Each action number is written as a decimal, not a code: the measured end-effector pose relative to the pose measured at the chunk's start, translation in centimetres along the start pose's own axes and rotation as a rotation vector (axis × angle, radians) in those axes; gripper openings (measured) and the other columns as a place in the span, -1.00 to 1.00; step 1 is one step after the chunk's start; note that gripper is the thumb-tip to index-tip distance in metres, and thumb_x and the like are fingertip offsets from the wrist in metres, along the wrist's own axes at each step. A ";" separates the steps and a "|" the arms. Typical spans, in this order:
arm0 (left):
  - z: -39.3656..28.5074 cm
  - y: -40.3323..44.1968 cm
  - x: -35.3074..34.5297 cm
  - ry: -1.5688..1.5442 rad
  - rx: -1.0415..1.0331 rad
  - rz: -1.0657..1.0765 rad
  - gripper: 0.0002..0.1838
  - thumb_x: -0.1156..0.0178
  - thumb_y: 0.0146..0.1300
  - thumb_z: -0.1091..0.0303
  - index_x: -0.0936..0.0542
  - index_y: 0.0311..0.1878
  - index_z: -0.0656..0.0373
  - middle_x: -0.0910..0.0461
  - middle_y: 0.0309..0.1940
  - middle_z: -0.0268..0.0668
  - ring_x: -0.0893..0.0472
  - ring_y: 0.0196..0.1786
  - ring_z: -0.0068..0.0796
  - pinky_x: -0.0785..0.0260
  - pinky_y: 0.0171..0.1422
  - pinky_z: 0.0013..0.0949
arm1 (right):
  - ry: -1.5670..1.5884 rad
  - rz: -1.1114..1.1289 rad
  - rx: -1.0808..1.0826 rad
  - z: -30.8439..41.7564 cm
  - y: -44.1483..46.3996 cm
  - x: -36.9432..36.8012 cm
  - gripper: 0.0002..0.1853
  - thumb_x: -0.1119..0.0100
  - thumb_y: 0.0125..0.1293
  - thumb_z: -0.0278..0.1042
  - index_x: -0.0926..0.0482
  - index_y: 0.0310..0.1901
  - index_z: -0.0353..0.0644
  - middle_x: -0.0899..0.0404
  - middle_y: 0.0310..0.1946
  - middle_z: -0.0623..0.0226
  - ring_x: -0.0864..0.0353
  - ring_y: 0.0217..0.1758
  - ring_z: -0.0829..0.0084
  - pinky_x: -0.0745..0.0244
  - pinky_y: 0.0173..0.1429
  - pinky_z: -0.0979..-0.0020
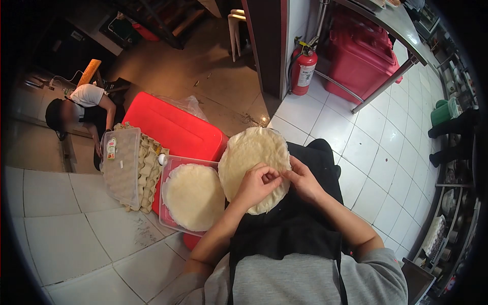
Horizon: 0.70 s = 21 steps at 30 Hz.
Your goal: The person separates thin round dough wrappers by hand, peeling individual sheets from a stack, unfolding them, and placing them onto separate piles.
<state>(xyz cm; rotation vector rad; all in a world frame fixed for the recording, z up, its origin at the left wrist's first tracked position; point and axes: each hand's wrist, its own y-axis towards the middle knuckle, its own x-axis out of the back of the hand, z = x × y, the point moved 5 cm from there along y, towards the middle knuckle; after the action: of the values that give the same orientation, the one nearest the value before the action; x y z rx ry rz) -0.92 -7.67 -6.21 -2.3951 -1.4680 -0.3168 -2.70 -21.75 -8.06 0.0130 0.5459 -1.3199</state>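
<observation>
A round, flat, pale dough sheet (249, 147) lies over my lap, on the black apron (290, 229). My left hand (260, 184) rests on its lower right part, fingers curled and pinched near the edge. Beside it, my right hand (301, 179) pinches the dough's right edge, its fingertips close to those of my left hand. Just left of the sheet, a clear plastic container (166, 216) holds more round pale dough (194, 197). Whether the sheet in my hands is one layer or several cannot be told.
A red lid or box (173, 129), egg trays (147, 170) and a clear lid (120, 165) are at the left. Another person (89, 104) bends beyond them. A fire extinguisher (304, 71), a red bin (361, 61) and a metal table (401, 30) stand ahead to the right.
</observation>
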 end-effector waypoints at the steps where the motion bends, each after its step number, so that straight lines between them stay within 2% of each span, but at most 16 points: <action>1: 0.5 0.0 -0.1 -0.039 0.008 0.002 -0.85 -0.29 0.20 0.39 -0.56 -0.28 0.28 -0.53 -0.38 -0.43 -0.47 -0.36 -0.72 -0.34 -0.23 -0.56 | 0.054 -0.005 -0.028 -0.1 -0.1 0.1 -0.45 0.11 0.26 -0.61 -0.22 0.33 -0.28 -0.42 0.18 0.28 -0.43 0.18 0.48 -0.33 0.23 0.47; 4: 1.4 0.1 0.3 -0.202 0.018 -0.010 -0.83 -0.31 0.14 0.39 -0.58 -0.30 0.29 -0.51 -0.43 -0.36 -0.47 -0.42 -0.62 -0.38 -0.27 -0.50 | 0.171 -0.019 -0.083 -0.1 -0.2 0.2 -0.42 0.14 0.22 -0.64 -0.23 0.33 -0.29 -0.43 0.17 0.28 -0.43 0.18 0.48 -0.31 0.24 0.48; 7: 2.1 0.1 0.3 -0.276 0.043 -0.040 -0.79 -0.34 0.12 0.35 -0.58 -0.30 0.28 -0.51 -0.42 -0.37 -0.46 -0.43 -0.63 -0.37 -0.27 -0.51 | 0.169 -0.009 -0.081 -0.5 0.0 0.4 -0.41 0.16 0.16 -0.68 -0.26 0.31 -0.30 -0.45 0.14 0.29 -0.41 0.19 0.51 -0.27 0.26 0.48; 10: 0.7 0.0 -0.2 -0.101 -0.007 -0.049 -0.82 -0.34 0.14 0.38 -0.57 -0.29 0.27 -0.49 -0.39 -0.46 -0.42 -0.40 -0.73 -0.32 -0.25 -0.59 | 0.092 0.021 -0.046 -0.6 0.2 0.6 -0.39 0.15 0.15 -0.71 -0.25 0.31 -0.30 -0.45 0.14 0.28 -0.41 0.21 0.51 -0.26 0.28 0.47; 13: -1.4 -0.1 -0.1 0.135 0.002 -0.083 -0.80 -0.35 0.11 0.38 -0.57 -0.28 0.27 -0.49 -0.38 -0.47 -0.41 -0.41 -0.73 -0.31 -0.26 -0.59 | -0.005 0.006 0.001 -0.3 0.1 0.3 -0.40 0.11 0.16 -0.73 -0.25 0.31 -0.31 -0.47 0.12 0.28 -0.43 0.19 0.51 -0.28 0.28 0.45; 16: 0.3 -0.2 -0.6 0.060 0.015 -0.101 -0.79 -0.35 0.09 0.41 -0.56 -0.26 0.28 -0.50 -0.39 -0.48 -0.41 -0.43 -0.74 -0.32 -0.29 -0.58 | -0.028 -0.018 -0.011 -0.1 0.1 0.2 -0.42 0.05 0.17 -0.73 -0.26 0.28 -0.32 -0.49 0.09 0.28 -0.46 0.16 0.50 -0.30 0.26 0.44; 21: 3.1 -0.2 -0.2 -0.296 0.122 -0.071 -0.90 -0.28 0.16 0.47 -0.57 -0.28 0.24 -0.53 -0.44 -0.48 -0.44 -0.40 -0.75 -0.33 -0.30 -0.60 | 0.031 -0.030 -0.028 -0.3 0.6 0.6 -0.48 0.00 0.16 -0.73 -0.31 0.21 -0.32 -0.51 0.04 0.27 -0.50 0.11 0.48 -0.34 0.24 0.43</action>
<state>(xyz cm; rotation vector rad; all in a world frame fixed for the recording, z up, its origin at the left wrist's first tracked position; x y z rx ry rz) -1.12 -6.61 -9.16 -2.3711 -1.6467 0.1154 -2.17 -22.10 -8.71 0.0026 0.5930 -1.3432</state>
